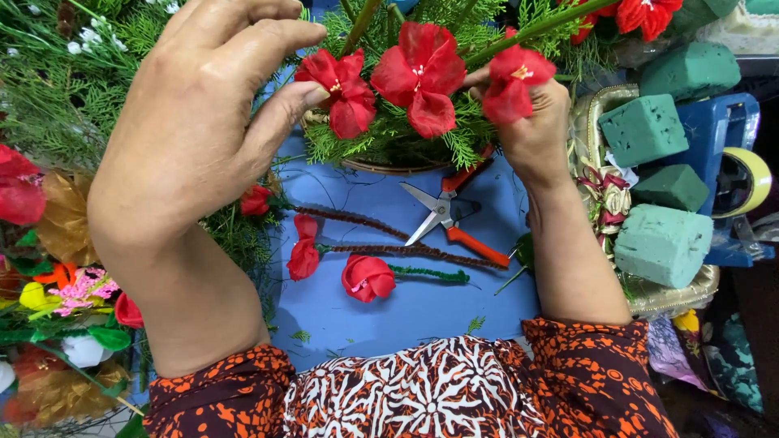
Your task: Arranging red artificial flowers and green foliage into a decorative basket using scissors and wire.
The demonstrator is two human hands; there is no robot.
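Sleeves (422, 389) in orange-brown print at the bottom edge. Just beyond, blue table (406, 312) with three loose red fabric flowers (367, 276) on wire stems, orange-handled snips (451, 212) lying open beside them. Left hand (191, 130) raised over the greenery, fingers curled loosely, thumb out, gripping nothing visible. Right hand (535, 134) pinched closed on a red flower (513, 83), holding it at the right side of the arrangement (389, 138), a basket of green sprigs with two more red blooms. Right: green foam blocks (661, 243) on a gold tray (673, 296), tape dispenser (734, 178) beyond. Left: mixed artificial flowers (57, 292).
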